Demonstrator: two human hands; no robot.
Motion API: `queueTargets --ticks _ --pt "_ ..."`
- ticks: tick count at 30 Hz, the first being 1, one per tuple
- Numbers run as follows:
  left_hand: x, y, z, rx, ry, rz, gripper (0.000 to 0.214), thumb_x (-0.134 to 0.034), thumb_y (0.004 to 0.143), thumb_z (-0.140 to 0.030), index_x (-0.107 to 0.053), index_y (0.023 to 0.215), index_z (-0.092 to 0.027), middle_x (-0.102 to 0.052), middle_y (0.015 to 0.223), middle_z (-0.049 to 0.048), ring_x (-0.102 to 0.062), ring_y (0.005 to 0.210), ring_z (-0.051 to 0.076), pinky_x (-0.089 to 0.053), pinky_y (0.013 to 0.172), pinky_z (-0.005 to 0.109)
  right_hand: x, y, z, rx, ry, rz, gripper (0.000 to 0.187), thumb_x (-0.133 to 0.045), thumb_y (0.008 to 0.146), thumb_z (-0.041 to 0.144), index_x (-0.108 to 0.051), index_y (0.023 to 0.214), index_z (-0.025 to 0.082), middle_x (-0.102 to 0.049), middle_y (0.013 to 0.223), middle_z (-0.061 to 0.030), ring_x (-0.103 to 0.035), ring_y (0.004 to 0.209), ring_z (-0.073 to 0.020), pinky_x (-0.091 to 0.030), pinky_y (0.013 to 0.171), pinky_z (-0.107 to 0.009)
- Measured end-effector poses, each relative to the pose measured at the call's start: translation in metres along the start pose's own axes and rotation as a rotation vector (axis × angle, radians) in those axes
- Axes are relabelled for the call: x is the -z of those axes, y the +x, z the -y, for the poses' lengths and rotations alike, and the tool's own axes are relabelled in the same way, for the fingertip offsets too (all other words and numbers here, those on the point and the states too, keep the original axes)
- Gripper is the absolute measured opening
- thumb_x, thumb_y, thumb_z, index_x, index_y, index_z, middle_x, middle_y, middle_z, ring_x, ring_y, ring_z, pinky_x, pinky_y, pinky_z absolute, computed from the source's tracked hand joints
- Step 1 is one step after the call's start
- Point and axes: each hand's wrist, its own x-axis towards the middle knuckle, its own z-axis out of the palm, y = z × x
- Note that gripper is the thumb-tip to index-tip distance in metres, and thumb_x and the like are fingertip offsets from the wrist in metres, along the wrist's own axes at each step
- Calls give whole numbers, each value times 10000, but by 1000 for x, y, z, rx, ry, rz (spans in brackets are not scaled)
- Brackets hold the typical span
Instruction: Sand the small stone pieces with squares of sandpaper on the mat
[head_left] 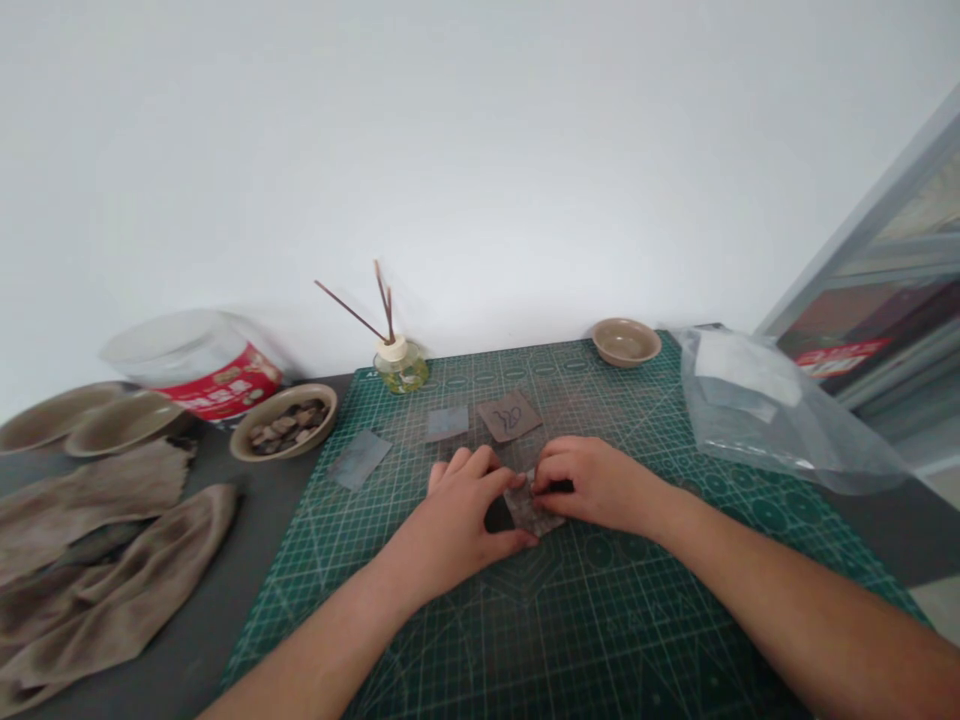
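Observation:
A small grey-brown square of sandpaper (pixel 546 522) lies on the green cutting mat (pixel 480 640) between my hands. My left hand (pixel 461 515) holds it down, thumb at its near edge and index finger at its far edge. Fingertips of my right hand (pixel 589 483) are pinched together against the square's surface; whatever they hold is hidden. Just beyond sits a brown sandpaper square (pixel 510 416) with a handwritten number that looks like 320. Two greyer squares lie to its left, one grey piece (pixel 448 424) near it and another grey piece (pixel 361 460) farther left.
Left of the mat stand a bowl of small stones (pixel 285 425), a red-labelled plastic tub (pixel 202 365), brown bowls (pixel 124 422) and crumpled brown cloths (pixel 142 590). At the back are a reed diffuser (pixel 401 365) and a bowl (pixel 627 342). A clear plastic bag (pixel 780 410) lies right.

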Motion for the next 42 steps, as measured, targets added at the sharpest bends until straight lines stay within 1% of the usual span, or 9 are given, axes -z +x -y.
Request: queueTargets --ticks 3,6,12,18,24,28,32,37,42 --pt "0 1 0 15 -4 5 408 -741 752 -504 -653 1096 -303 -562 1043 29 -473 1007 273 -328 818 401 -1 0 0 29 40 19 43 -706 828 240 -721 834 200 -655 877 -12 -616 805 -153 -432 725 -255" --pt "0 0 0 12 -3 11 467 -749 732 -530 -640 1128 -307 -561 1048 25 -474 1017 273 -327 831 405 2 -3 1 45 62 58 37 -723 804 230 -706 793 198 -639 849 4 -601 771 -136 -423 703 -241" --pt "0 1 0 8 1 19 545 -781 668 -575 -626 1115 -304 -562 1058 17 -478 1020 277 -326 826 402 1 1 -2 -2 25 5 65 -696 826 216 -676 774 181 -612 846 -6 -574 783 -141 -413 700 -247" --pt "1 1 0 25 -4 20 542 -768 671 -597 -624 1112 -317 -549 1058 21 -475 1026 287 -324 817 394 -5 3 -3 51 54 -17 39 -696 799 178 -678 832 186 -633 908 -16 -579 850 -155 -431 774 -261" --pt "3 1 2 33 -19 26 543 -771 652 -614 -636 1075 -302 -545 1043 22 -475 1015 282 -320 817 390 -5 -1 1 48 24 2 106 -744 726 181 -640 745 184 -592 830 5 -552 764 -136 -413 688 -243" --pt "3 1 4 30 -7 23 551 -757 652 -638 -641 1071 -301 -543 1030 26 -473 1013 285 -318 807 390 -9 0 1 92 53 13 61 -706 787 207 -650 776 187 -604 876 -7 -560 815 -143 -423 736 -250" --pt "1 1 5 31 -1 10 590 -758 643 -648 -630 1116 -319 -544 1045 29 -470 1021 293 -315 802 392 -8 1 -1 22 -5 -65 67 -693 775 156 -634 754 180 -587 835 -8 -547 807 -152 -410 711 -257" --pt "1 1 5 27 -3 10 560 -749 649 -656 -642 1075 -309 -545 1029 23 -472 1009 286 -314 797 388 -9 0 2 99 42 4 69 -711 782 186 -642 783 188 -607 873 -7 -553 828 -149 -427 740 -258" --pt "1 1 6 32 -3 9 568 -760 640 -648 -637 1096 -333 -548 1025 14 -474 1001 286 -310 794 385 -9 3 0 46 -14 -76 58 -690 805 177 -639 778 184 -604 852 -14 -546 852 -163 -425 755 -275"
